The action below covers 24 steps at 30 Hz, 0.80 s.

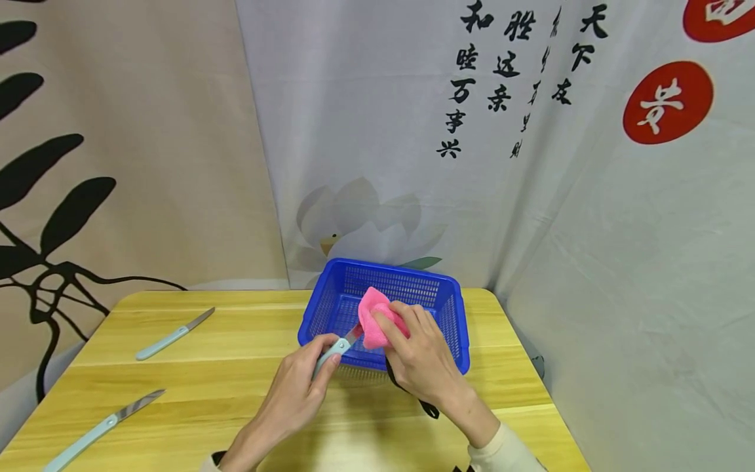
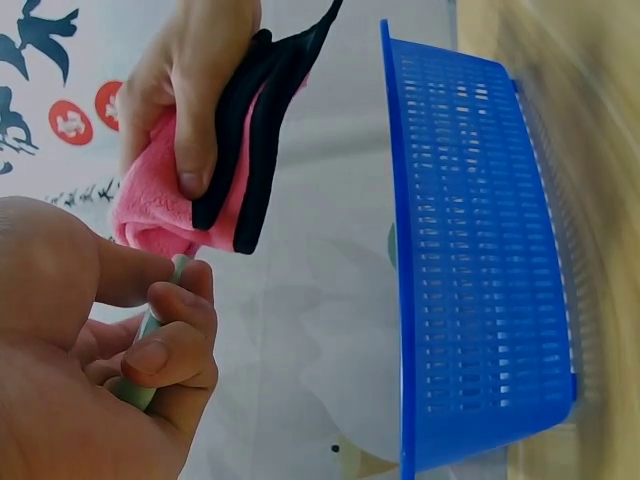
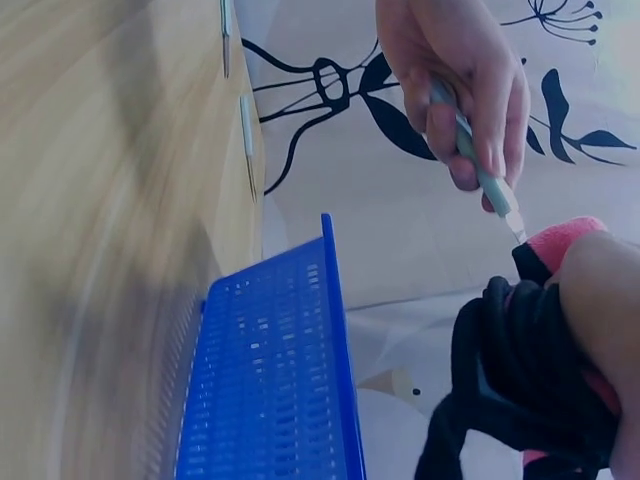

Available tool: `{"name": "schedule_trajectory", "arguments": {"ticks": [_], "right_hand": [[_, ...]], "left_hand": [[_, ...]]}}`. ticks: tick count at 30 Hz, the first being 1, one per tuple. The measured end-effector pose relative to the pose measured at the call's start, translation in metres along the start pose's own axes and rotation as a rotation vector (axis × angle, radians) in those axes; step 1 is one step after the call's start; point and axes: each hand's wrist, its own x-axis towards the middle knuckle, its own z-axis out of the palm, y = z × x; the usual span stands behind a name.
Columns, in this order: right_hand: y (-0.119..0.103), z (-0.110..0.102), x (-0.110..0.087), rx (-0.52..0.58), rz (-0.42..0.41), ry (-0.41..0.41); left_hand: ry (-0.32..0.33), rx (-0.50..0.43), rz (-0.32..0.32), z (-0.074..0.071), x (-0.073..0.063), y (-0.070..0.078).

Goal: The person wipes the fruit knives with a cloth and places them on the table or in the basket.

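Above the near rim of a blue basket (image 1: 407, 278), a person's left hand (image 1: 297, 385) has its fingers curled around the pale blue handle of a held knife (image 1: 340, 346), while the right hand (image 1: 421, 359) grips a pink cloth (image 1: 373, 321) (edged in black) against the blade. The basket sits at the far edge of the wooden surface (image 1: 248, 373), close to the hanging backdrop (image 1: 366, 118); a narrow strip of wood runs between it and the right edge, and a wider stretch opens to its left. Knives number three: the one in hand, a farther knife (image 1: 168, 342) and a nearer knife (image 1: 97, 429), both lying toward the left edge, apart from each other. One cloth, one basket.
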Motion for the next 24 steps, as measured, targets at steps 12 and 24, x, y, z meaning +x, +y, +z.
{"name": "schedule_trajectory", "arguments": {"ticks": [12,24], "right_hand": [[0.022,-0.003,-0.008,-0.006,0.13,0.086],[-0.002,-0.005,-0.006,0.074,-0.001,0.152]], "left_hand": [[-0.011,-0.038,-0.046,-0.001,-0.003,-0.005],[0.025,-0.031,-0.078,-0.001,0.001,-0.003]]}}
